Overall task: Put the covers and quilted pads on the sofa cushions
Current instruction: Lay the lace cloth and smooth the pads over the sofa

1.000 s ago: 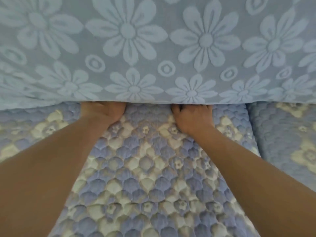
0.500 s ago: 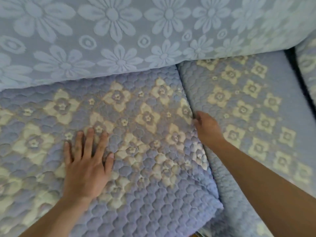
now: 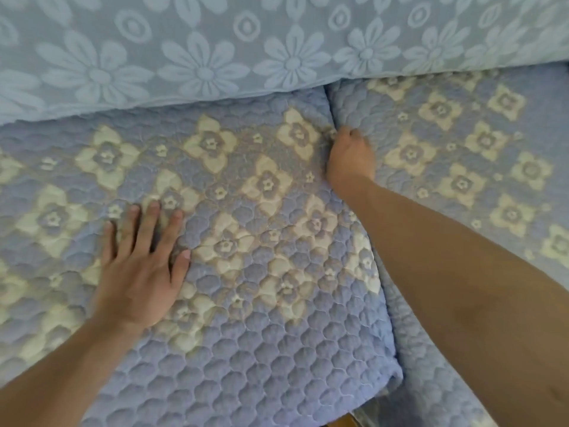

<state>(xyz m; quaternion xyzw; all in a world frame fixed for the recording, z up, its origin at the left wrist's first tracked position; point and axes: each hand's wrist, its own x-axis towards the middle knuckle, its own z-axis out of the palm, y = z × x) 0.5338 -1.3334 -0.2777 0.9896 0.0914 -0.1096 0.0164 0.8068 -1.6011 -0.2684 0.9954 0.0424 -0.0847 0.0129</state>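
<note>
Both hands are laid on the nearer quilted pad, which covers the seat cushion filling the middle of the view. With fingers straight and spread, the left hand is pressed flat on the pad's top, toward its left part, and nothing is gripped. At the pad's right edge, close to its far right corner, the right hand is pushed into the seam between this cushion and the neighbouring cushion. Its fingers are curled down into the gap, so whether fabric is pinched there cannot be told.

By its look, the pad is judged soft, light and limp: it dents under the palm and puckers beside the right hand. It would be best taken at an edge or corner, where the material can be gathered and tucked. A flat palm is likely enough to smooth the top, since the quilted texture should not slide much.

Along the far edge, the pad is overlapped by the flowered back cover, and what lies beneath is hidden. The pad's left edge is cut off by the frame. At the near right corner a sliver of something pale and brown is seen, too small to identify.
</note>
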